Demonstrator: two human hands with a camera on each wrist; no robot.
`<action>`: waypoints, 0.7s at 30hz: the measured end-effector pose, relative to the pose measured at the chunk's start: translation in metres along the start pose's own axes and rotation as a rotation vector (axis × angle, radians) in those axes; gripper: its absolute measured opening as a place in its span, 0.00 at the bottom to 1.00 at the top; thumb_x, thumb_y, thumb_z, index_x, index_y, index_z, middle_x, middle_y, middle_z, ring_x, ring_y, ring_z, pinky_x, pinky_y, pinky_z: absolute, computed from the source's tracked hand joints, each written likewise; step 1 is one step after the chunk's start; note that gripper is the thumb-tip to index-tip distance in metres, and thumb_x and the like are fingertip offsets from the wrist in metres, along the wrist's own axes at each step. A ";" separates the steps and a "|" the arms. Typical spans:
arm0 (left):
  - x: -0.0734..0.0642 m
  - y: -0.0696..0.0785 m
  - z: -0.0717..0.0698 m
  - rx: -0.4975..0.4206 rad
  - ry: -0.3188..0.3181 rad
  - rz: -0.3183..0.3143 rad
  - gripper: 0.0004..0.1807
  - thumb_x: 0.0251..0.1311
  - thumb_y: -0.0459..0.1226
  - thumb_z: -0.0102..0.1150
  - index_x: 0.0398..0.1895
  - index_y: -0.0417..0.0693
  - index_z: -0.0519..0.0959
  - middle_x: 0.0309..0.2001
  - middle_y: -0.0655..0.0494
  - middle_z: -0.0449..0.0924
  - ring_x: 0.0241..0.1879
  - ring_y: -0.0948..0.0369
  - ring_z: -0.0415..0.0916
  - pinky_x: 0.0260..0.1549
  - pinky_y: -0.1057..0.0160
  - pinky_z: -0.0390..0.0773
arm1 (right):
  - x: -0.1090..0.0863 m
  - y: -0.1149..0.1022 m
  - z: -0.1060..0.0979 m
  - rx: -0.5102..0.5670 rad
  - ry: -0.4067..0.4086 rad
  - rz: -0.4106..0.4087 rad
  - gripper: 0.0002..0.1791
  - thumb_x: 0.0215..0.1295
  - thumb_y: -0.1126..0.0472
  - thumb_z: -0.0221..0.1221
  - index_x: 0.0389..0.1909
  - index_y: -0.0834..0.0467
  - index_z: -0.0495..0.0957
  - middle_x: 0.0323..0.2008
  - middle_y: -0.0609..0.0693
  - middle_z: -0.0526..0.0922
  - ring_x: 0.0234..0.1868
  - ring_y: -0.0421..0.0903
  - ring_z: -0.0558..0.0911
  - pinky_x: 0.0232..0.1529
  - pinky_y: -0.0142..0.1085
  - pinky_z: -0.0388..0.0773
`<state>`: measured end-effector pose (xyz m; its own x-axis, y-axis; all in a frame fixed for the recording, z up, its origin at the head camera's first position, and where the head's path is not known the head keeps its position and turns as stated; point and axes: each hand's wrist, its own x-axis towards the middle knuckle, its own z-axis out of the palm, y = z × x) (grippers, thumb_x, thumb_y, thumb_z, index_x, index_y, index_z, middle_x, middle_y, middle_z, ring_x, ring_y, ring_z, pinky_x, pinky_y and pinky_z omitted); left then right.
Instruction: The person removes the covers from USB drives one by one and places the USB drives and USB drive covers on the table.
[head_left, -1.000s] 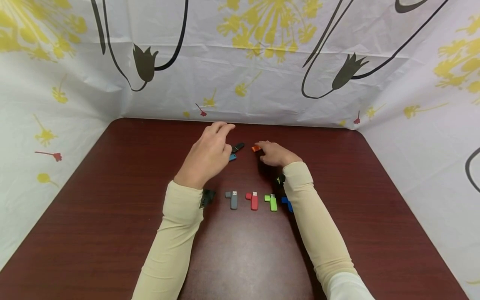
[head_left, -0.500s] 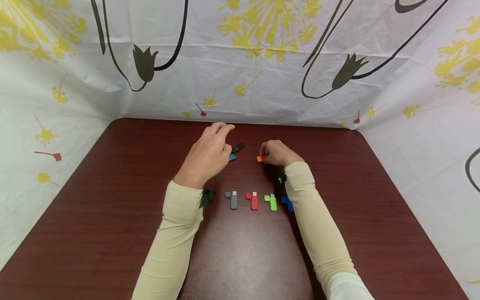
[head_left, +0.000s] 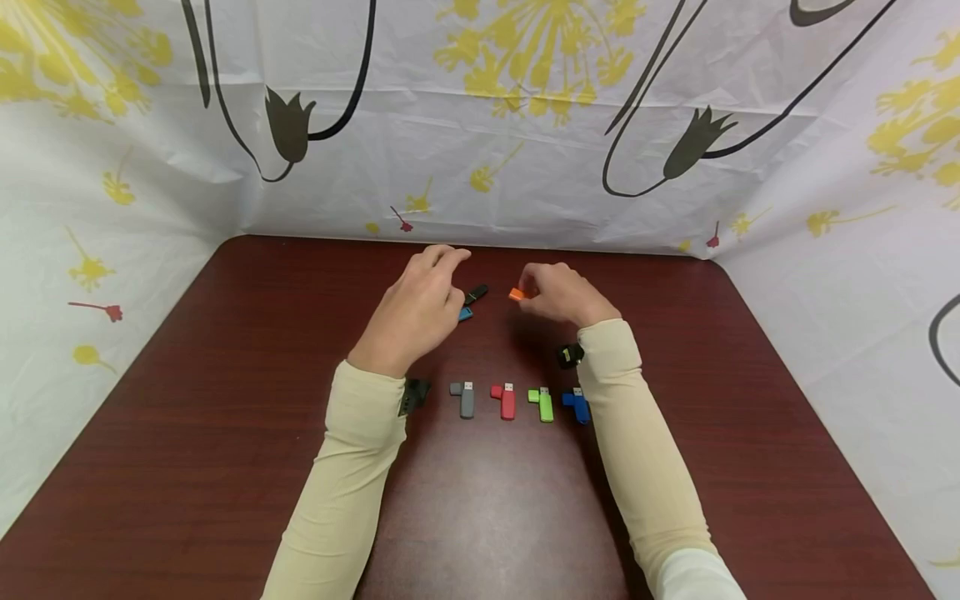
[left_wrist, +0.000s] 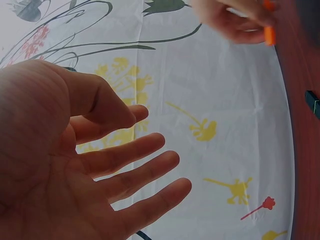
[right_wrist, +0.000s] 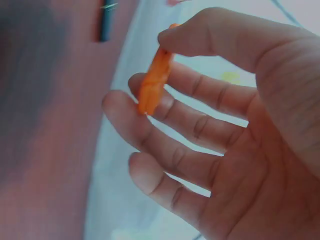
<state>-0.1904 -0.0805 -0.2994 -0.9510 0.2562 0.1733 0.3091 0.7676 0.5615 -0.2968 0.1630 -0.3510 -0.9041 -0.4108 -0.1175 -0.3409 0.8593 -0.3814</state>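
My right hand (head_left: pixel 561 293) pinches an orange USB stick (right_wrist: pixel 156 82) between thumb and fingers, raised over the far part of the table. In the right wrist view the stick slants down from the thumb tip across the fingers. My left hand (head_left: pixel 414 308) is held above the table with nothing in it; its fingers (left_wrist: pixel 145 177) are spread and loosely extended in the left wrist view. Close beside the left thumb lie a black USB stick (head_left: pixel 476 294) and a light blue USB stick (head_left: pixel 466 314), the blue one partly hidden by that hand.
Nearer on the dark red table (head_left: pixel 225 417) stands a row of uncapped USB sticks, each with its cap at its left: grey (head_left: pixel 467 404), red (head_left: pixel 508 405), green (head_left: pixel 546 407) and blue (head_left: pixel 581 408). A patterned white cloth (head_left: pixel 480 192) borders the table's back and sides.
My right hand has drawn the orange stick towards me, then lifted it and moved back away, with the wrist shifting right off the blue stick in the row. My left hand has stayed put.
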 end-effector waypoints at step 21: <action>0.003 0.002 0.005 -0.015 0.096 0.180 0.18 0.69 0.32 0.73 0.60 0.38 0.85 0.55 0.46 0.85 0.49 0.52 0.81 0.48 0.56 0.85 | -0.055 -0.081 -0.037 0.079 0.207 -0.345 0.14 0.68 0.64 0.72 0.52 0.58 0.82 0.44 0.51 0.89 0.42 0.49 0.86 0.42 0.43 0.83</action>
<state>-0.1925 -0.0749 -0.3015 -0.8771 0.3309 0.3482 0.4750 0.7051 0.5265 -0.2289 0.1268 -0.2801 -0.7755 -0.5940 0.2138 -0.6198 0.6522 -0.4363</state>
